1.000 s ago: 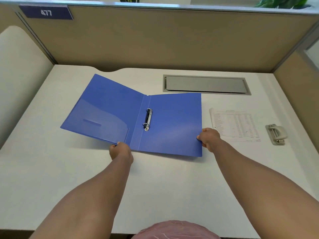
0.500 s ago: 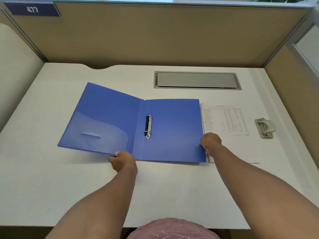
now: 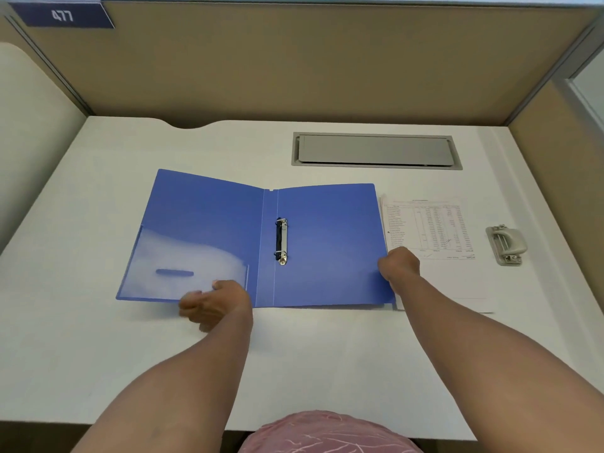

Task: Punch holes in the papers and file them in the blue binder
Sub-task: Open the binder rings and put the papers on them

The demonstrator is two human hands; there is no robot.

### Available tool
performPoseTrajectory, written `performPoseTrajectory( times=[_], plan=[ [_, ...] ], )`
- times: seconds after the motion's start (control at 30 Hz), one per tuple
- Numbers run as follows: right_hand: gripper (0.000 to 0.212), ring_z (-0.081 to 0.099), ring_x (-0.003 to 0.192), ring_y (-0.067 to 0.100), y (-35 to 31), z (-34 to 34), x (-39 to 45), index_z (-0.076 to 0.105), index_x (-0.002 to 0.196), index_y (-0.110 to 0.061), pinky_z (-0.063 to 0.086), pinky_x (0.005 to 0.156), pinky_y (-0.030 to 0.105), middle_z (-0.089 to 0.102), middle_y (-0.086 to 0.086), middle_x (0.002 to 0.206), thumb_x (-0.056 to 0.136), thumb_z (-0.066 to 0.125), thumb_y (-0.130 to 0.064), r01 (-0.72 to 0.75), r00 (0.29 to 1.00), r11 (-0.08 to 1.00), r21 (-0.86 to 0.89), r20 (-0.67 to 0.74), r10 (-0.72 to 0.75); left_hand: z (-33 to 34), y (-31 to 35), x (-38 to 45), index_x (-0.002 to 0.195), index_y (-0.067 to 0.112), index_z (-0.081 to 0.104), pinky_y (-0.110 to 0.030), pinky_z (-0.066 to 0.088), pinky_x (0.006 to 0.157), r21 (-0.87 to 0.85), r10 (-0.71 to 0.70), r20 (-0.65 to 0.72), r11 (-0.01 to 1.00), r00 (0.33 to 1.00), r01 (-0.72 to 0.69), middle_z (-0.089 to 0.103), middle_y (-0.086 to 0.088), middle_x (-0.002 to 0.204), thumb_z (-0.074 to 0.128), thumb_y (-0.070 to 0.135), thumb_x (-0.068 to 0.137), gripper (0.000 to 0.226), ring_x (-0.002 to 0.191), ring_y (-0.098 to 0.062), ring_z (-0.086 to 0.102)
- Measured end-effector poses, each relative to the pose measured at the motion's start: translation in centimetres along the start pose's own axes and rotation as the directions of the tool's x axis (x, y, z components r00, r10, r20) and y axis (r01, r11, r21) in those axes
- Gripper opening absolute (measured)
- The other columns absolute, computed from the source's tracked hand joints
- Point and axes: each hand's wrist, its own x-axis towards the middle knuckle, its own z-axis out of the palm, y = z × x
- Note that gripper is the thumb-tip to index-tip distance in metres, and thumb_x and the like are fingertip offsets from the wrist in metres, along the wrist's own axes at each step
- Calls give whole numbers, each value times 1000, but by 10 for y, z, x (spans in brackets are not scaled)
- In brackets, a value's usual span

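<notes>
white desk (image 3: 98, 322): blue binder (image 3: 327, 243) lies open for filing; my right hand (image 3: 399, 265) pinches its edge beside papers (image 3: 428, 223), left hand (image 3: 215, 304) relaxed, holding nothing.

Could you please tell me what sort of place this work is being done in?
Most likely an office cubicle: tan partition walls enclose a white desk, a numbered sign reading 477 is fixed to the partition, and a grey cable hatch is set into the desktop.

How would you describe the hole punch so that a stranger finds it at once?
Look at the white desk, then at its right side beyond the open blue binder. Right of the printed papers lies the hole punch, small, grey, metal, the only object with a lever handle.
</notes>
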Motion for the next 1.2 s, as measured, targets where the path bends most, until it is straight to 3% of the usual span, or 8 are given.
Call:
performPoseTrajectory(
  times=[0.13, 0.3, 0.47, 0.67, 0.8, 0.93, 1.03, 1.2],
  plan=[
    [25, 56, 81, 26, -6, 2, -4, 54, 107, -6, 46, 63, 28, 57, 8, 97, 84, 56, -15, -31, 1000, 999, 8, -1, 31, 18, 10, 11, 108, 14, 51, -46, 45, 92, 17, 353, 194, 932, 915, -362, 60, -10, 114, 57, 20, 89, 20, 111, -35, 54],
    [37, 57, 87, 25, -3, 4, -8, 54, 115, -7, 51, 71, 31, 57, 6, 101, 82, 58, -23, -76, 996, 996, -49, 43, 78, 37, 27, 11, 100, 22, 56, -33, 48, 74, -124, 488, 499, 858, 716, -499, 60, 6, 84, 58, 20, 93, 8, 92, -23, 60],
    [42, 56, 106, 30, -15, 6, -9, 52, 118, -8, 51, 81, 37, 53, 10, 118, 80, 60, -22, 2, 997, 999, -48, -79, -6, 50, 31, 10, 105, 26, 60, -31, 51, 78, -172, 517, 674, 804, 527, -569, 64, 3, 98, 57, 18, 95, 13, 92, -19, 64],
    [30, 55, 92, 17, -55, 34, -19, 62, 114, -15, 45, 79, 25, 61, 0, 110, 86, 53, -10, 286, 943, 945, 159, 128, -307, 60, 31, 20, 109, 20, 65, -26, 48, 83, -200, 519, 777, 741, 357, -641, 59, 0, 113, 67, 24, 91, 18, 95, -14, 60],
    [28, 59, 90, 17, -85, 65, -34, 67, 111, -17, 49, 80, 25, 65, 3, 105, 87, 58, -8, 413, 834, 898, 149, 335, -439, 62, 31, 28, 103, 21, 64, -23, 46, 83, -194, 512, 795, 724, 327, -661, 53, -1, 113, 77, 28, 85, 24, 96, -17, 60],
    [28, 60, 98, 20, -103, 87, -42, 68, 111, -26, 50, 81, 28, 66, 5, 107, 84, 69, -16, 512, 740, 854, 92, 456, -494, 62, 28, 40, 97, 24, 66, -18, 48, 80, -216, 540, 813, 624, 215, -751, 54, 1, 107, 84, 33, 77, 28, 89, -11, 60],
    [28, 58, 102, 24, -112, 97, -45, 66, 101, -39, 53, 85, 34, 67, 3, 102, 81, 70, -20, 527, 715, 848, 53, 512, -476, 63, 31, 47, 93, 28, 66, -8, 42, 71, -193, 519, 837, 577, 174, -793, 54, 4, 102, 85, 29, 75, 26, 84, -7, 59],
    [24, 49, 111, 28, -117, 104, -44, 58, 95, -46, 46, 95, 46, 59, 2, 99, 79, 61, -28, 544, 719, 835, -83, 560, -412, 70, 36, 49, 87, 33, 65, -27, 51, 71, -115, 507, 841, 508, 189, -853, 56, 5, 96, 84, 30, 77, 22, 75, -10, 61]
  ],
)
